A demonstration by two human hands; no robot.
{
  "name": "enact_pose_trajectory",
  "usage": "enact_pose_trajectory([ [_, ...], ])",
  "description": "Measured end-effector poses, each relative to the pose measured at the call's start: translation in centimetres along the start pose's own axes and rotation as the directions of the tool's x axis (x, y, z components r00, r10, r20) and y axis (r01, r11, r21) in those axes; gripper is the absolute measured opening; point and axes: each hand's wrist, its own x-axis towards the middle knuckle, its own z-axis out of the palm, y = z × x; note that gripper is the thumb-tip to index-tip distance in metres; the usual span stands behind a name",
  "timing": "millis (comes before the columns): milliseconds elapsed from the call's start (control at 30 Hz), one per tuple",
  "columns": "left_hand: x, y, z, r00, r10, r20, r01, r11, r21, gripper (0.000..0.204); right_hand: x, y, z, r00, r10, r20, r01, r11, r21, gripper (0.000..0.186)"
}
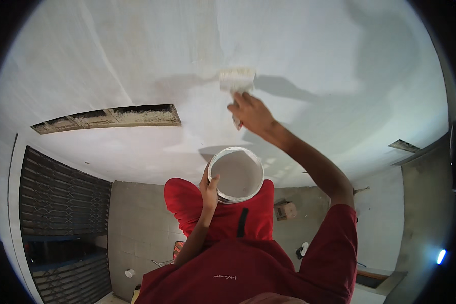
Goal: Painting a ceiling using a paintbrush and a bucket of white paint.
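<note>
My right hand [252, 112] grips the handle of a wide paintbrush [236, 78], whose pale bristles lie against the whitewashed wall [294, 40] in front of me. Lower down, my left hand [207, 190] holds a round white bucket [237, 173] by its side and rim, above my red-clad legs [256, 218]. The bucket contains pale greyish-white liquid. A dark shadow falls on the wall to the right of the brush.
A long recessed opening [106, 117] cuts the wall at left, a smaller one [404, 145] at right. A metal grille gate [63, 197] stands left. Far below are tiled floor [131, 228], a box-like object [285, 210] and a small white container [130, 272]. A light [441, 256] glows right.
</note>
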Motion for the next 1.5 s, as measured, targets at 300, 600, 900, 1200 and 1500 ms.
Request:
enact_pose_trajectory([
  [300,0.1,0.1,-0.2,0.999,0.033,0.018,-0.033,0.999,0.016,0.054,6.7,6.4,-10.0,0.975,0.221,-0.025,-0.205,0.937,0.283,0.008],
  [600,-0.3,0.6,-0.3,0.999,-0.003,-0.042,0.005,0.999,0.043,0.057,10.2,6.5,-14.8,0.888,-0.076,-0.454,-0.018,0.98,-0.199,0.01],
  [900,-0.3,-0.1,-0.2,1.0,0.002,0.014,-0.003,0.999,0.044,0.056,-3.4,-0.8,0.3,0.996,-0.024,0.084,0.007,0.98,0.197,0.019],
  [1200,0.5,0.7,0.2,0.999,-0.036,-0.01,0.036,0.993,0.111,0.055,-6.4,-4.5,-9.7,0.787,0.426,0.447,-0.58,0.262,0.771,0.005],
  [1500,0.0,0.8,0.2,1.0,-0.029,0.004,0.028,0.992,0.124,0.058,-12.8,-14.5,5.5,0.708,0.32,0.629,-0.688,0.11,0.718,0.01],
])
